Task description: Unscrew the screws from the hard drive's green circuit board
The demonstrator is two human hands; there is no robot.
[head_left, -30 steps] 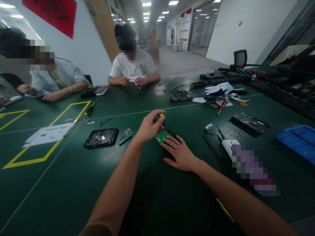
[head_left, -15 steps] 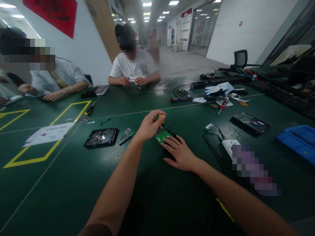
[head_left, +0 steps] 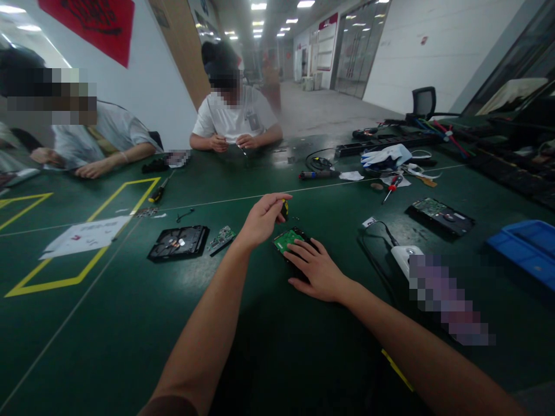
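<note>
My left hand (head_left: 261,220) is closed around a screwdriver (head_left: 284,209) with a yellow and black handle, held upright over a hard drive (head_left: 288,241) whose green circuit board faces up. My right hand (head_left: 315,270) lies on the near side of that drive, fingers spread flat, pressing it to the green table (head_left: 130,323). The screwdriver's tip is hidden behind my fingers.
An opened black drive (head_left: 177,242) and a loose circuit board (head_left: 221,238) lie to the left. Another drive (head_left: 439,215), a blue tray (head_left: 526,245), a white device (head_left: 405,256) with a black cable, and scattered tools sit to the right. Two people sit across the table.
My left hand has turned the screwdriver handle between its fingers; the yellow cap now shows less. My right hand and the drive have stayed put.
</note>
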